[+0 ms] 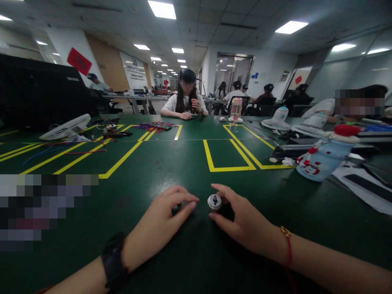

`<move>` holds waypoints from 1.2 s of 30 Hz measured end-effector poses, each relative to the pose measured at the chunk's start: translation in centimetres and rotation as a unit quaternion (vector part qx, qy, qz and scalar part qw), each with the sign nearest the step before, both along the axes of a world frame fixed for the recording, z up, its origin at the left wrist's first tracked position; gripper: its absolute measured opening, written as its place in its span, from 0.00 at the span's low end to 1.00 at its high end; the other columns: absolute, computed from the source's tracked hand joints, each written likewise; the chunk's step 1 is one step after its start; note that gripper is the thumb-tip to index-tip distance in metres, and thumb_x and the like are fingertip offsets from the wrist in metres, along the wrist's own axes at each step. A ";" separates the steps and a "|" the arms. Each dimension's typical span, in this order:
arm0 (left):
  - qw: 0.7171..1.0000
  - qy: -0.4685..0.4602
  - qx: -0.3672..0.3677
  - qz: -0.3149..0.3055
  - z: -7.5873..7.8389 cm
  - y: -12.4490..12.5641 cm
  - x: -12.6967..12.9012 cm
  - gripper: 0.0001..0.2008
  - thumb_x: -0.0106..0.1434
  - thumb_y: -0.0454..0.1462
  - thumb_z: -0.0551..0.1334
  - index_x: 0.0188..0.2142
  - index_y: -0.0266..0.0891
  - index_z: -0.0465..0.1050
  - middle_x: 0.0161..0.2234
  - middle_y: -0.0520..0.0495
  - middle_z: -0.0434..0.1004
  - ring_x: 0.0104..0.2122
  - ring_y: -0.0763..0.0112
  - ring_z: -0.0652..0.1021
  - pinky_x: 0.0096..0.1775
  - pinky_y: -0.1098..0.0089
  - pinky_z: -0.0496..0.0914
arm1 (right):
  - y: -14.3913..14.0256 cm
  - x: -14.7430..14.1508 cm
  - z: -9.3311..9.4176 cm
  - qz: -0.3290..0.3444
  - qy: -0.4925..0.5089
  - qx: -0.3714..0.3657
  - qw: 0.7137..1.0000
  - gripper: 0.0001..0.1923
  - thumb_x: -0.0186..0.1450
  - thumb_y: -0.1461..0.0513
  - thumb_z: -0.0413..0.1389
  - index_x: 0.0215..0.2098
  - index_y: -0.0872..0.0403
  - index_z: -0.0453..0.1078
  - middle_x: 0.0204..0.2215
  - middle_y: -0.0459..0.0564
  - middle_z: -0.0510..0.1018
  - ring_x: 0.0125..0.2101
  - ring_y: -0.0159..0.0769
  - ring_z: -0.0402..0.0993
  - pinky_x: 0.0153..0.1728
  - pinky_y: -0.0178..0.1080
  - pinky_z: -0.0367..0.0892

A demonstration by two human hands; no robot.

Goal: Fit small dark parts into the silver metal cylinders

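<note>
Office space with ceiling panel lights surrounds a long green tabletop [171, 163] marked with yellow tape lines [228, 167]. I see people seated along its far edge. Open green surface lies ahead of both hands up to the nearest yellow lines; clutter sits at the sides. To the right stands a pale blue bottle [321, 159] with a red cap, well apart from my hands. To the left lies a white fan [65, 127], farther off.

Near the bottom edge, my right hand [245, 222] curls around a small round metal part [214, 201], thumb and fingers touching its sides. My left hand [159, 222] rests just beside it, fingers bent, fingertips on the tabletop, grasping nothing that I can see.
</note>
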State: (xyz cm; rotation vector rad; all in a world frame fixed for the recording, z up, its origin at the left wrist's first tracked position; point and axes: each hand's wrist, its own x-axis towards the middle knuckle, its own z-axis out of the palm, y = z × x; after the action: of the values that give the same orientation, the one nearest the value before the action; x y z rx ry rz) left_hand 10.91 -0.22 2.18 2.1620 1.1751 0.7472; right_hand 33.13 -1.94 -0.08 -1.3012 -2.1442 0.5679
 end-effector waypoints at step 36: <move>0.991 -0.037 -0.103 0.073 -1.3 1.5 -4.1 0.14 0.64 0.46 0.56 0.45 0.46 0.73 0.40 0.49 0.74 0.37 0.64 0.75 0.39 0.65 0.69 | 0.0 21.6 0.1 -0.395 -0.202 0.059 0.894 0.36 0.56 0.46 0.55 0.57 0.56 0.59 0.48 0.64 0.70 0.45 0.51 0.70 0.43 0.47 0.65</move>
State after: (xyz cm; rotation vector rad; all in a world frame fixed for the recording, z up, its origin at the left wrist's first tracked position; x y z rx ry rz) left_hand 6.80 1.25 0.92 1.8799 1.3213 0.7253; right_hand 54.73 -1.93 0.04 -2.1678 -1.6559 -0.1876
